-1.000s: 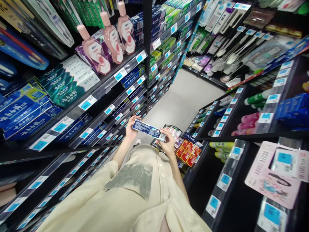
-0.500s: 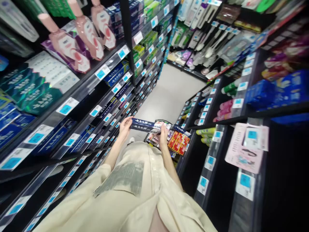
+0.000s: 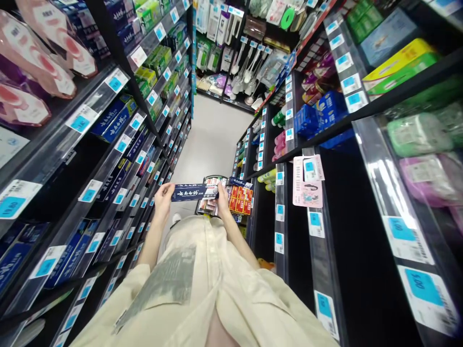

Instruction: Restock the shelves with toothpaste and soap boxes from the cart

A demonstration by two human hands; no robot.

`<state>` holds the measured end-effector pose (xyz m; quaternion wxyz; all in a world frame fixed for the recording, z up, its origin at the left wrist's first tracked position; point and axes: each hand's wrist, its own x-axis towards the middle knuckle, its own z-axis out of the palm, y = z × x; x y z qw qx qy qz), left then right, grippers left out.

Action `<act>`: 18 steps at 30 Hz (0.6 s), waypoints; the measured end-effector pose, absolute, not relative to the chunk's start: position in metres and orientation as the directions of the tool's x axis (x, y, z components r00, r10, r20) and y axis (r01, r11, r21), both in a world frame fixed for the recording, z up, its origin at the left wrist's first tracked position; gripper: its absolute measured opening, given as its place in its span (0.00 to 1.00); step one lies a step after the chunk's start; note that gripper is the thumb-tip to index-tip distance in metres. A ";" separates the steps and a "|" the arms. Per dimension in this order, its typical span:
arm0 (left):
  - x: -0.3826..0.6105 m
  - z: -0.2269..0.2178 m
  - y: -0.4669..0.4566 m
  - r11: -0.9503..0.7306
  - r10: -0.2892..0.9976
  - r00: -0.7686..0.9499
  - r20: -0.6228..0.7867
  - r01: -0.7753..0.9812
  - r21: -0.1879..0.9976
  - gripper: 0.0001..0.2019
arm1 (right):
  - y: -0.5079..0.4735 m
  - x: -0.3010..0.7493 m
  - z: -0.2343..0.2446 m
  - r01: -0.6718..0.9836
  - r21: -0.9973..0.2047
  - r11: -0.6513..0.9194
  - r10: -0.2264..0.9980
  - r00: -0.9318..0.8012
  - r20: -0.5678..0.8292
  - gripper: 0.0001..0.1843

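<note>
A long dark-blue toothpaste box (image 3: pixel 191 192) with white lettering is held level in front of my waist, its printed front face turned up towards me. My left hand (image 3: pixel 164 196) pinches its left end, fingers curled. At the other end, my right hand (image 3: pixel 223 198) grips the box with the thumb along its face. Just beyond and below my right hand is a basket or cart (image 3: pixel 216 177) of packaged goods, partly hidden by the box and hand. Red boxes (image 3: pixel 241 200) and another dark-blue box (image 3: pixel 240 182) lie at its right side.
Black shelves with price tags line both sides of a narrow aisle. Toothpaste boxes (image 3: pixel 117 118) and pink bottles (image 3: pixel 32 53) fill the left. On the right hangs a pink card (image 3: pixel 307 180). Grey floor (image 3: pixel 213 130) runs to a far rack of hanging utensils (image 3: pixel 249 67).
The view has swung to the right, so the shelves appear shifted left. The toothpaste box has been turned so its front face shows more fully. Both hands still hold it.
</note>
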<state>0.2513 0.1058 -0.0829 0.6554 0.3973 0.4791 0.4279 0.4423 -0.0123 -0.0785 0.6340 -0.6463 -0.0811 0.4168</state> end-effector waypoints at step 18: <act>0.182 -0.060 0.061 -0.154 0.783 0.587 -0.206 0.504 0.850 0.20 | -0.016 0.416 -0.118 -0.260 -0.948 -0.182 0.772 0.559 -0.302 0.34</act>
